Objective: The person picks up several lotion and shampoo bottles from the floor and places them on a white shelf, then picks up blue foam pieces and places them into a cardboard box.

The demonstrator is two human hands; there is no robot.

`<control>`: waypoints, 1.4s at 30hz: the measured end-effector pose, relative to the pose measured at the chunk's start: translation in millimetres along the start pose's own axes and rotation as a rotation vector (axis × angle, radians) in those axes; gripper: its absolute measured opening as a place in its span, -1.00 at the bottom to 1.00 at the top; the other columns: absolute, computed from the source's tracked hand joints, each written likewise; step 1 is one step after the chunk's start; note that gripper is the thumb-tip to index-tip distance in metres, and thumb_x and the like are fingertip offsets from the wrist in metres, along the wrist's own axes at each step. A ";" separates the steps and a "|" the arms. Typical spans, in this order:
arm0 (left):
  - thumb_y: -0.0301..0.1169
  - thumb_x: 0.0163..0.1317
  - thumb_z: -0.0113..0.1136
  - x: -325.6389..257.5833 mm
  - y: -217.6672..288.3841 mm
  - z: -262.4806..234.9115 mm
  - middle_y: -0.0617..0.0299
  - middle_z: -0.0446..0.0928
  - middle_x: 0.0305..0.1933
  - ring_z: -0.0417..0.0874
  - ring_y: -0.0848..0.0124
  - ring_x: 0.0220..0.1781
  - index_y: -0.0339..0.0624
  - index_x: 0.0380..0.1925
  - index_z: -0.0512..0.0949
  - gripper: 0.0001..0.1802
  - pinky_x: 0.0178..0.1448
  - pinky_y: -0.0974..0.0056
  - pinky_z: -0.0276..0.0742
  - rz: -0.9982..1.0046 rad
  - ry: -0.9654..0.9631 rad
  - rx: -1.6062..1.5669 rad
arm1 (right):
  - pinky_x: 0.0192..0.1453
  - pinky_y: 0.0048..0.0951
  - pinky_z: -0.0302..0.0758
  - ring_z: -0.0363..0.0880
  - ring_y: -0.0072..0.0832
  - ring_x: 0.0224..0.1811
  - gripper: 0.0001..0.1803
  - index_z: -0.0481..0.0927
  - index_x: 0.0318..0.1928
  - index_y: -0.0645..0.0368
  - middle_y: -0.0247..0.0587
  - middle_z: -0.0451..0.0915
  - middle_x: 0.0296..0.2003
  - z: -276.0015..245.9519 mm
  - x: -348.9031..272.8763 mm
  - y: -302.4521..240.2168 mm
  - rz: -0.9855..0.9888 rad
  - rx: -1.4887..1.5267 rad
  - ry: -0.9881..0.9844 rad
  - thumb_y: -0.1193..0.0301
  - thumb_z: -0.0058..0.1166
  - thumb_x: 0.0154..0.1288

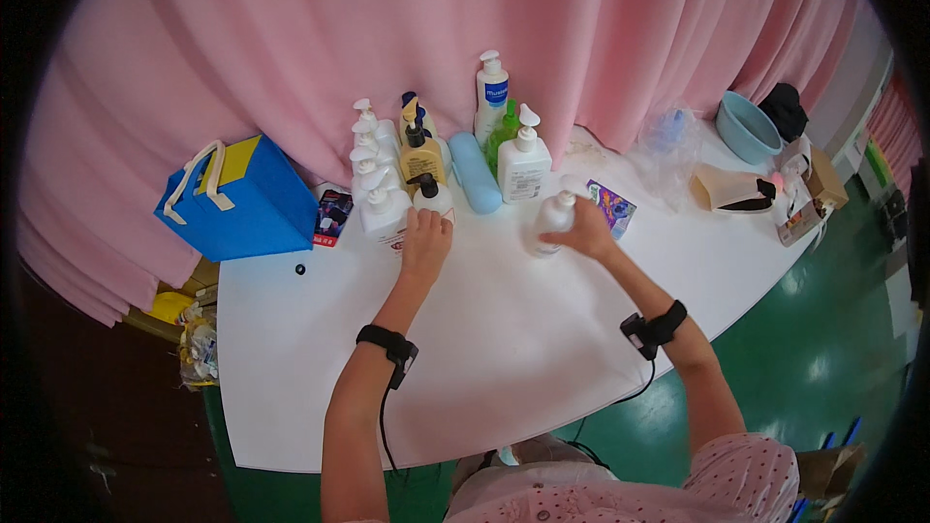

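White pump bottle [553, 221] stood upright on the table [504, 349], its nozzle apparently pointing left, with the right hand [587, 230] clamped around it. Left hand [424, 242] rested, fingers together, against a black-capped bottle [432, 197] in the cluster.

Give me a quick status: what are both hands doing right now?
Left hand resting on a black-capped pump bottle in the cluster. Right hand gripping a white pump bottle, upright on the white table. Nothing between them.
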State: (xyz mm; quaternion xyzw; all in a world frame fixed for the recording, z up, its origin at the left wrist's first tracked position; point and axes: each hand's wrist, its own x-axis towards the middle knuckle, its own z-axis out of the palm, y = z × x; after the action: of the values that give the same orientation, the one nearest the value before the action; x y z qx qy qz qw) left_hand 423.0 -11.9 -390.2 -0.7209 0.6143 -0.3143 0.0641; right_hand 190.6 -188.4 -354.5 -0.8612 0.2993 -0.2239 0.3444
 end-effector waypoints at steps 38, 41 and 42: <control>-0.52 -0.07 0.02 74.7 71.8 60.4 -0.28 0.39 -0.11 0.48 -0.11 -0.41 -0.40 -0.18 0.44 -0.64 -0.40 0.05 0.48 -0.064 0.227 -0.016 | -0.10 -0.25 0.42 0.48 -0.13 -0.13 -0.12 0.23 0.02 0.17 0.00 0.49 -0.17 8.3 91.8 32.8 0.042 -0.134 0.171 0.10 0.35 -0.36; -0.49 -0.03 0.00 54.9 83.9 45.7 -0.41 0.38 -0.15 0.49 -0.21 -0.42 -0.42 -0.15 0.42 -0.62 -0.42 -0.02 0.46 0.037 0.182 0.093 | -0.13 -0.21 0.42 0.49 -0.10 -0.18 -0.19 0.28 -0.03 0.20 0.05 0.49 -0.20 6.0 89.8 41.6 0.021 -0.152 0.177 0.10 0.33 -0.31; -0.49 -0.04 0.00 50.3 88.8 30.2 -0.43 0.37 -0.13 0.49 -0.20 -0.42 -0.37 -0.13 0.43 -0.61 -0.47 0.01 0.46 0.053 0.162 0.047 | -0.13 -0.21 0.42 0.49 -0.09 -0.20 -0.19 0.28 -0.02 0.22 0.04 0.49 -0.22 1.1 83.1 41.3 -0.002 -0.222 0.132 0.10 0.33 -0.31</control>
State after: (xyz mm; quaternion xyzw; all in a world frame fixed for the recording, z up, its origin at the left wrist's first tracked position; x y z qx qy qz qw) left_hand 366.4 -88.4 -437.8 -0.6749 0.6288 -0.3841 0.0392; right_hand 236.2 -267.7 -370.3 -0.8777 0.3437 -0.2459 0.2260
